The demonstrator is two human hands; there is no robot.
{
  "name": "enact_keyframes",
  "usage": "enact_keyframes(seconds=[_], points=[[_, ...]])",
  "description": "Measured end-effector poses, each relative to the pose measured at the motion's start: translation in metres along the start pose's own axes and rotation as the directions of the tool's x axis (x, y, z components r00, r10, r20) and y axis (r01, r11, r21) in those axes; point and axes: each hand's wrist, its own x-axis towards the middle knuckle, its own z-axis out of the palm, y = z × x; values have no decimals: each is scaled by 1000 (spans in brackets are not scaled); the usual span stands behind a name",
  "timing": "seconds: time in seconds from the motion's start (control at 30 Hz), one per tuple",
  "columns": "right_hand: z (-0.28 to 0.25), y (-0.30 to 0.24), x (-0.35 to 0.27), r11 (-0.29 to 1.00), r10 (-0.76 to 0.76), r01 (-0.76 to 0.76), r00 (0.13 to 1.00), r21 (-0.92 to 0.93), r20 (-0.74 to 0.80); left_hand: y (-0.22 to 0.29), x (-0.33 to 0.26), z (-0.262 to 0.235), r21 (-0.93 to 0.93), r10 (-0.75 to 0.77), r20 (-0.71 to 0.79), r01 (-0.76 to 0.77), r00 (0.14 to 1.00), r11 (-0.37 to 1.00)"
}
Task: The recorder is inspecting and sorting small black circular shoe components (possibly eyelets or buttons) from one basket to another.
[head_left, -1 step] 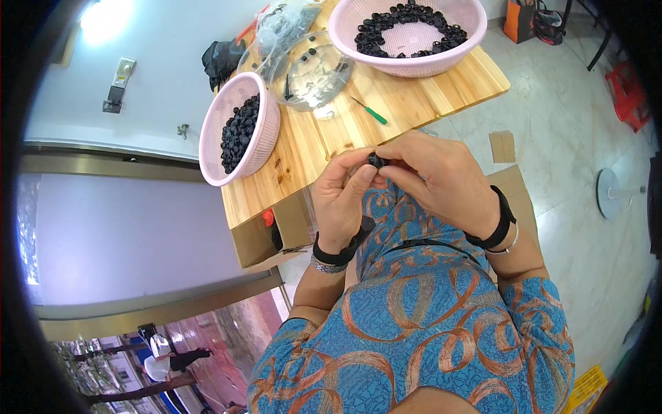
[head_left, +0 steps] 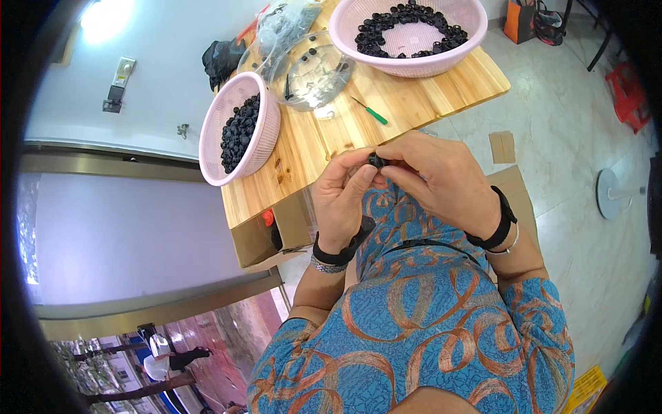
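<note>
Between the fingertips of both hands is a small round black plastic part (head_left: 376, 160), held just off the table's near edge, above my lap. My left hand (head_left: 343, 196) pinches it from the left with thumb and fingers. From the right, my right hand (head_left: 441, 172) grips it between thumb and forefinger. Fingers cover much of the part, so its exact kind does not show. Beyond the hands, a screwdriver (head_left: 376, 115) with a green handle lies on the wooden table (head_left: 414, 93).
A pink basket (head_left: 267, 124) of black parts stands at the table's left. Another pink basket (head_left: 414, 65) with a ring of black parts sits at the far right. Between them are a clear round tray (head_left: 314, 96) and plastic bags (head_left: 286, 27). A cardboard box (head_left: 258, 245) is below the table.
</note>
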Motion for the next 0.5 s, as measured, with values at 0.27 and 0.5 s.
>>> enact_keyframes(seconds=[0.27,0.5], points=[[-1,2,0,1000,-15,15,1000,-7,14,4,1,2,101,24,11,-25,1000,995],[4,-4,2,986,-39,46,998,-159,51,5,2,0,275,61,38,-69,997,959]])
